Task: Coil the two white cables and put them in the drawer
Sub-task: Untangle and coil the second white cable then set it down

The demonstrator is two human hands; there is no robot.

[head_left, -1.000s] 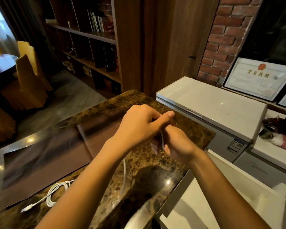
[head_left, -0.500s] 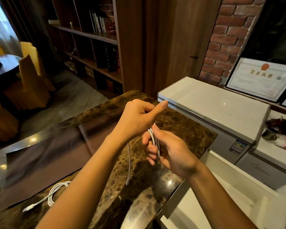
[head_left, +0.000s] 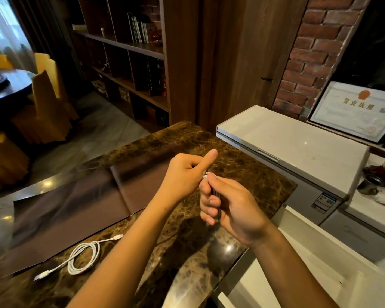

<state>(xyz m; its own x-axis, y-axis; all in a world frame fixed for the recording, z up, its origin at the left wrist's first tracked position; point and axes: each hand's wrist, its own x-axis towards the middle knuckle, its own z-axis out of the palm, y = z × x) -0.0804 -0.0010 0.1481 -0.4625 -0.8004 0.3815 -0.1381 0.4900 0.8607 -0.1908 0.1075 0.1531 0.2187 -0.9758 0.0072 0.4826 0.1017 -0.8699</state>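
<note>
The right hand (head_left: 229, 207) is closed around a bundle of white cable (head_left: 206, 175), above the table (head_left: 249, 174); the left hand (head_left: 187, 174) pinches its end at the top. The second cable (head_left: 85, 255) lies loosely coiled on the table, near the left forearm. Such cable is light and soft, and I think it springs open, so hold across all loops together. The drawer (head_left: 298, 274) stands open at the right.

The thin white cable (head_left: 206, 175) shows only a small bit above the curled right hand (head_left: 227, 205); the rest is hidden inside the hand. The open white drawer (head_left: 309, 270) runs off the lower edge.
</note>
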